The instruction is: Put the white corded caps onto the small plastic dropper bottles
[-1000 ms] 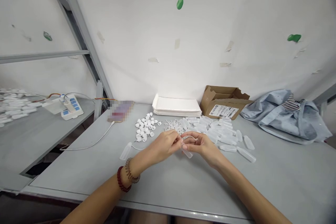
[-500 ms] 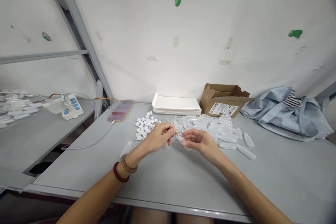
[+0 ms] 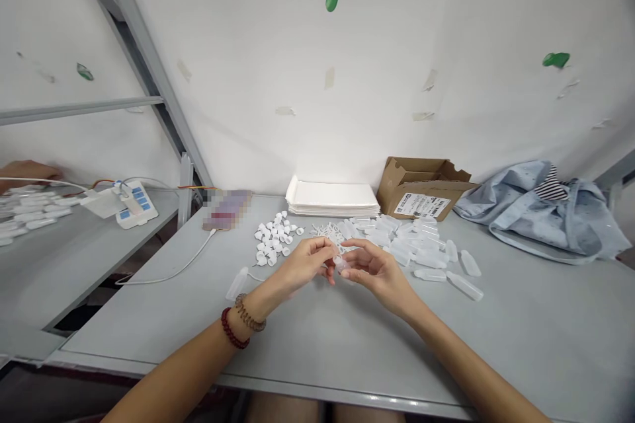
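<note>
My left hand (image 3: 306, 263) and my right hand (image 3: 373, 269) meet over the middle of the grey table (image 3: 317, 337). Between their fingertips they pinch a small translucent plastic bottle (image 3: 341, 264). The fingers of both hands are curled round it. Just behind the hands lie a cluster of white caps (image 3: 274, 242), a tangle of thin white inserts (image 3: 329, 233) and a heap of clear bottles (image 3: 417, 250). One bottle (image 3: 237, 283) lies alone to the left of my left wrist, which wears bead bracelets.
A stack of white sheets (image 3: 333, 198), an open cardboard box (image 3: 423, 195) and a blue garment (image 3: 540, 210) line the back wall. A phone (image 3: 225, 209) with a white cable lies at back left. Another person's hand (image 3: 27, 170) reaches over the neighbouring table.
My hands have drawn back toward me from the pile and closed together on the bottle. Another person's hand has come into view at the far left.
</note>
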The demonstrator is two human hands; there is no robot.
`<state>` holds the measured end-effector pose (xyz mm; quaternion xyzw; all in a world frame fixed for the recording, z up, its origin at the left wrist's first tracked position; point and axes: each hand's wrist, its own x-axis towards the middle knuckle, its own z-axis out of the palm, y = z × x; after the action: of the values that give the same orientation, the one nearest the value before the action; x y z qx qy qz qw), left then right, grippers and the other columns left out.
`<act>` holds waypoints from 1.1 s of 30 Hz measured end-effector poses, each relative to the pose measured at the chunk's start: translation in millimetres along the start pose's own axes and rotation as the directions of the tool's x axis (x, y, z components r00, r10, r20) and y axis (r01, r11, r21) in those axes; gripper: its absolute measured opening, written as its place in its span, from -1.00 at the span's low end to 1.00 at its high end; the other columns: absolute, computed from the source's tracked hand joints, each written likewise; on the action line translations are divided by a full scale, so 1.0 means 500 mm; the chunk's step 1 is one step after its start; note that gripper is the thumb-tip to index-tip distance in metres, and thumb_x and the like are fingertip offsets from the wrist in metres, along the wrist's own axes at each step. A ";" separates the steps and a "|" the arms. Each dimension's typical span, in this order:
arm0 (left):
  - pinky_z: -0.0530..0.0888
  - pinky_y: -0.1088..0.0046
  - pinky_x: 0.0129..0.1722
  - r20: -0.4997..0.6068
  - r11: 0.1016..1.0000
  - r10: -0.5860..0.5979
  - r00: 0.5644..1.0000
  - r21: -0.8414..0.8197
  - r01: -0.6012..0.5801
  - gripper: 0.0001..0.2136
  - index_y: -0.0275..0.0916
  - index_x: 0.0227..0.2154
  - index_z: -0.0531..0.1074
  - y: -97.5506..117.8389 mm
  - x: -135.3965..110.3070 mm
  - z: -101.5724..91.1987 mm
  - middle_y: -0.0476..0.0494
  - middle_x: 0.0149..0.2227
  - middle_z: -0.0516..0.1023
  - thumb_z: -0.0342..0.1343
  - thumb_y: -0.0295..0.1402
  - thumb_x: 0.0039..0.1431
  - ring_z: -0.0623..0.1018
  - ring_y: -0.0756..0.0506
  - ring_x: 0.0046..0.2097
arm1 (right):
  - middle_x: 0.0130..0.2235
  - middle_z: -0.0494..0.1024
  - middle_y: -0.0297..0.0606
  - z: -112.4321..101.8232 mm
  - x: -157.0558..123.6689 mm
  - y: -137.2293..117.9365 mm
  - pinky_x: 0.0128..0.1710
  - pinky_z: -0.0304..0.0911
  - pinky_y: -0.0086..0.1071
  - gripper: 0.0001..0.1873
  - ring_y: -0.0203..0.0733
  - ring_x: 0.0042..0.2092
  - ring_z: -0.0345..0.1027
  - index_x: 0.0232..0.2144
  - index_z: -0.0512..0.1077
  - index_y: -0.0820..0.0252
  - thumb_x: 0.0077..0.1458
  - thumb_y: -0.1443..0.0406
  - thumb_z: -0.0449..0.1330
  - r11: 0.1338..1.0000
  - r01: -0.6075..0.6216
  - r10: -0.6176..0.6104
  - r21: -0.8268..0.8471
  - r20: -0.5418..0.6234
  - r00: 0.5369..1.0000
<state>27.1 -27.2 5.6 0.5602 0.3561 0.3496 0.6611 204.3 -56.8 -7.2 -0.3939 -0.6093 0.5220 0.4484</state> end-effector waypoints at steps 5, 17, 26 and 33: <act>0.45 0.50 -0.39 0.066 0.993 -0.045 0.997 -0.102 0.051 -0.83 -0.33 -0.42 0.40 0.003 -0.003 -0.006 0.02 -0.50 0.36 0.14 -0.29 0.11 0.40 0.07 -0.47 | -0.24 0.59 -0.28 0.005 -0.003 0.003 -0.14 0.35 -0.25 -0.77 -0.19 -0.22 0.44 -0.23 0.54 0.09 0.00 0.23 0.30 0.974 0.132 -0.149 -0.186 -0.078 0.986; 0.45 0.50 -0.34 -0.178 0.905 0.278 0.944 0.378 -0.195 -0.82 -0.28 -0.36 0.51 0.002 -0.023 0.028 -0.12 -0.32 0.53 0.15 -0.26 0.11 0.51 -0.06 -0.27 | -0.31 0.57 -0.23 0.025 -0.006 0.015 -0.37 0.35 -0.36 -0.87 -0.23 -0.31 0.42 -0.25 0.46 0.13 0.11 0.39 0.21 0.634 0.440 -0.647 -0.636 -0.125 0.752; 0.41 0.48 -0.25 0.051 0.827 0.252 0.966 0.508 -0.242 -0.85 -0.24 -0.36 0.55 0.046 -0.041 -0.008 -0.09 -0.29 0.53 0.14 -0.28 0.12 0.47 -0.05 -0.24 | -0.38 0.52 -0.32 0.038 -0.020 0.004 -0.34 0.33 -0.33 -0.75 -0.24 -0.36 0.37 -0.39 0.23 0.10 0.01 0.22 0.27 0.832 0.265 -0.401 -0.488 -0.199 0.894; 0.45 0.39 -0.20 0.092 0.638 0.372 0.924 0.697 -0.327 -0.71 -0.20 -0.06 0.45 0.045 -0.087 -0.034 -0.17 -0.11 0.48 0.08 -0.22 0.21 0.47 -0.09 -0.17 | -0.37 0.59 -0.28 0.056 -0.024 -0.031 -0.36 0.20 -0.33 -0.52 -0.21 -0.37 0.35 -0.50 0.00 0.07 -0.04 0.12 0.29 0.994 0.040 -0.055 -0.104 -0.153 0.987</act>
<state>-10.8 -53.3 29.3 0.8156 0.3661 0.3259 0.3077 180.6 -78.3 5.0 -0.4408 -0.6071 0.4477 0.4865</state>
